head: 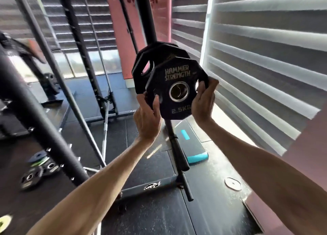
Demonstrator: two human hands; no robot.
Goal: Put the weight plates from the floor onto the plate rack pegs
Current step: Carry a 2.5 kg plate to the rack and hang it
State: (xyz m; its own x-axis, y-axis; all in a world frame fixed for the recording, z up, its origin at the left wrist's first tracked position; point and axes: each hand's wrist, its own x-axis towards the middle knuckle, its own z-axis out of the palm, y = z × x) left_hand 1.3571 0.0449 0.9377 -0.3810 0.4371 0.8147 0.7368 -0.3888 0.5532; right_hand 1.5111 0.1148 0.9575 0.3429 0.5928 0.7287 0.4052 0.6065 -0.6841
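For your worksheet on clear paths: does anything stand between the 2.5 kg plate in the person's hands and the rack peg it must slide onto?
Nothing visible. The 2.5 kg plate, held by the left hand and right hand, sits directly before the larger plates already racked; the peg itself is hidden.

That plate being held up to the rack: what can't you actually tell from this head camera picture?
- The peg: hidden behind the 2.5 kg plate; whether its hole is on yet is unclear.
- Plates behind it: labels covered by the front plate.
- Left hand and right hand: fingertips wrap behind the rim, out of sight.
- Floor plates: blurred, markings unreadable.
- Rack top: cut off by the upper edge.
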